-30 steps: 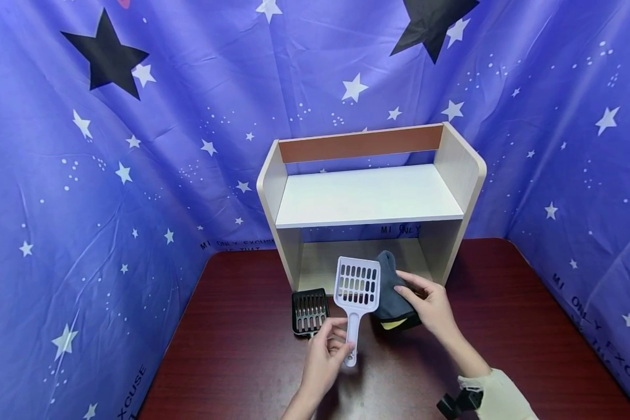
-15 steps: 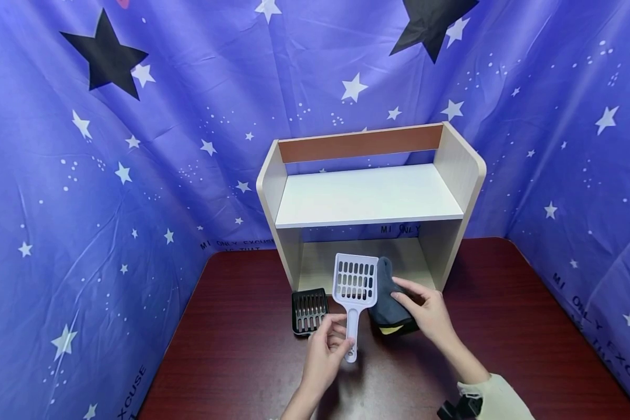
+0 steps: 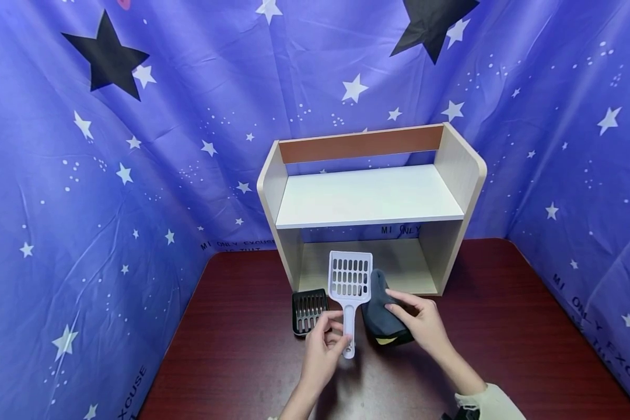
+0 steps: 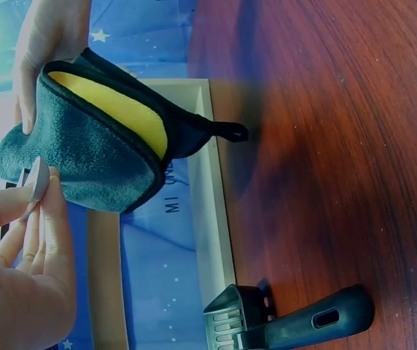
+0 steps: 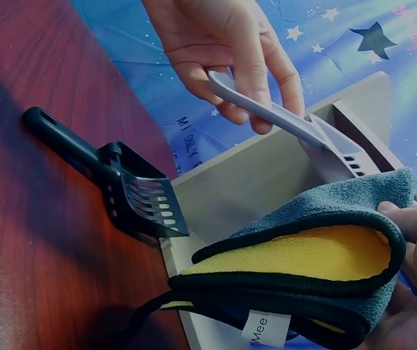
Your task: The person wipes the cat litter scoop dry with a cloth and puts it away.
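Observation:
My left hand (image 3: 321, 350) pinches the handle of a pale lilac slotted litter scoop (image 3: 350, 276), its head pointing up and away from me. In my right hand (image 3: 425, 322) is a folded microfibre cloth (image 3: 382, 312), grey outside and yellow inside with black edging. The cloth (image 5: 289, 255) shows a white tag and a hanging loop in the right wrist view. It is right beside the scoop's head and overlaps it in the head view. A black slotted litter scoop (image 5: 139, 193) lies on the table, left of the lilac one, partly behind my left hand in the head view.
A two-tier wooden shelf (image 3: 370, 195) with a white middle board stands at the back of the dark red table (image 3: 231, 350). Blue star-patterned curtains (image 3: 152, 175) hang behind it and on both sides.
My right hand has moved left and slightly toward me with the cloth. The lilac scoop has shifted a little left and up in my left hand. The black scoop and shelf have stayed put.

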Tool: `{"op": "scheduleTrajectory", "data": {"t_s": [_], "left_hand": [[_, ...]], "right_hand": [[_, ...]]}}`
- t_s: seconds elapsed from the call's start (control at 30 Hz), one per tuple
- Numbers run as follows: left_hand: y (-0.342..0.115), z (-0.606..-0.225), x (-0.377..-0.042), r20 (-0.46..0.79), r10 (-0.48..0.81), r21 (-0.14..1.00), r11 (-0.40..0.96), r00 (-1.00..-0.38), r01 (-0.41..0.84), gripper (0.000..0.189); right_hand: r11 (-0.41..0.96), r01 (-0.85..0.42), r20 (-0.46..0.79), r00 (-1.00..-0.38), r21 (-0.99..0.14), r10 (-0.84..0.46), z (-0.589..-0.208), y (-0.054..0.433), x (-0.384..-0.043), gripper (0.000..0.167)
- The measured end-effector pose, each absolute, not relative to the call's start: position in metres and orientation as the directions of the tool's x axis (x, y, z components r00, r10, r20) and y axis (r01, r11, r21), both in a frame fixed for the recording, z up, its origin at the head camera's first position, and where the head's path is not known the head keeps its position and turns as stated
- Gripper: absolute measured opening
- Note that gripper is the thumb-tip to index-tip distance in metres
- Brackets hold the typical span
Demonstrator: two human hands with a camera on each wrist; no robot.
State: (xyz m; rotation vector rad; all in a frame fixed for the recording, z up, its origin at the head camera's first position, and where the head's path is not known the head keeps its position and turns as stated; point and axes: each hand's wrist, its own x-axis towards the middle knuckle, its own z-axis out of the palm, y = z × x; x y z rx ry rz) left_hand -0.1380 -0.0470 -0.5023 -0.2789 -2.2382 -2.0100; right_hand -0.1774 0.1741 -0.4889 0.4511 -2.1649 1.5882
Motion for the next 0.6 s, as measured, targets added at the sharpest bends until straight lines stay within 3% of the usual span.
{"op": "scheduleTrajectory", "data": {"t_s": [0.6], "left_hand": [[-0.046, -0.497, -0.141, 0.207, 0.017, 0.975, 0.085, -0.978, 0.207, 0.041]], "right_hand": [[0.289, -0.537, 0.533, -0.84, -0.792, -0.101, -0.499, 0.161, -0.17, 0.022]]}}
